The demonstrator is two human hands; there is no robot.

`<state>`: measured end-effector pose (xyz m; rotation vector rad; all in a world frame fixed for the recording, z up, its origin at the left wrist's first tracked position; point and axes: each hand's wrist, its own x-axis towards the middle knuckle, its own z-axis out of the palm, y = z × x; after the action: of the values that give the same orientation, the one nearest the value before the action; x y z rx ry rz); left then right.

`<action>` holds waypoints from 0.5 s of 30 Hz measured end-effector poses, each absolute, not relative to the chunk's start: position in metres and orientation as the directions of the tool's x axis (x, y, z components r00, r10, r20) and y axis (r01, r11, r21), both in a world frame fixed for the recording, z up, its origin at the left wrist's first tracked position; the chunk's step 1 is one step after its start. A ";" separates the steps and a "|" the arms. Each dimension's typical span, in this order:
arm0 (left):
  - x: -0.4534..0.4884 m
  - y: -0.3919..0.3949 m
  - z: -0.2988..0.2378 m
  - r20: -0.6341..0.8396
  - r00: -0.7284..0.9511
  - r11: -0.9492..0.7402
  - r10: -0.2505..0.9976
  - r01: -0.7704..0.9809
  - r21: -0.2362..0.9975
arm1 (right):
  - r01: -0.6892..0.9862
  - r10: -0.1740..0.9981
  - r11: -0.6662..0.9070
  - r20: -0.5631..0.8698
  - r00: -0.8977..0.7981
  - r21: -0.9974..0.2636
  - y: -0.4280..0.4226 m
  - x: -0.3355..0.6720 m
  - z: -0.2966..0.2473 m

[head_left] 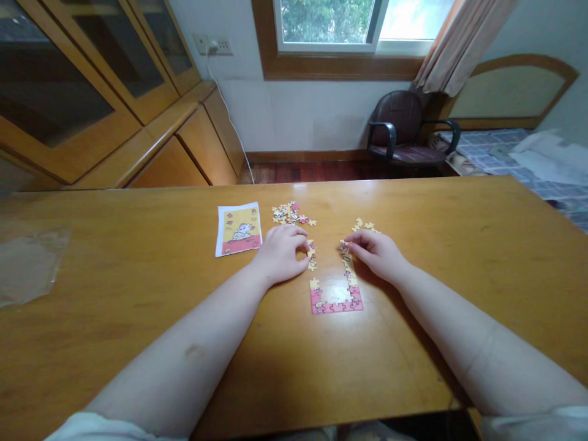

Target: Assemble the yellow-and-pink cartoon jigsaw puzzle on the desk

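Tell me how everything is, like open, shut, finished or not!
Puzzle frame: unfinished, left side gapped, top missing.
Piled pieces: loose, heaped.
Picture sheet: lying face up.
Left hand: curled at the left strip.
Right hand: bent, at the right strip.
Glass doors: shut.
Plug: in its socket.
Curtain: drawn aside.

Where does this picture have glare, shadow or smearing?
In the head view, the bright right-hand pane of the white-framed window is washed out; in the head view, glare whitens the glossy yellow-brown wooden table inside the pink-and-yellow jigsaw border; in the head view, a dark shadow runs along the bare right forearm, and the clear plastic sheet looks smeared.
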<state>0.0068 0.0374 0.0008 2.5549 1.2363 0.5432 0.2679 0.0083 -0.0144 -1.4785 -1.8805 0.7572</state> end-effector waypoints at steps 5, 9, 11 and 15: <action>0.007 0.037 0.002 0.196 0.562 -0.590 0.803 0.708 0.388 | 0.616 0.975 0.213 0.126 -0.182 -0.759 0.009 0.268 -0.015; 0.007 0.037 0.002 0.206 0.550 -0.583 0.809 0.707 0.401 | 0.616 0.975 0.212 0.126 -0.181 -0.759 0.008 0.268 -0.014; 0.007 0.037 0.002 0.223 0.552 -0.592 0.803 0.697 0.405 | 0.614 0.975 0.212 0.126 -0.181 -0.760 0.008 0.268 -0.015; 0.007 0.037 0.000 0.230 0.580 -0.619 0.781 0.675 0.401 | 0.613 0.975 0.212 0.125 -0.181 -0.761 0.008 0.269 -0.017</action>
<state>0.0068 0.0374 0.0004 2.5435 1.2000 0.5644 0.2687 0.0081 -0.0169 -1.4699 -1.8772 0.7607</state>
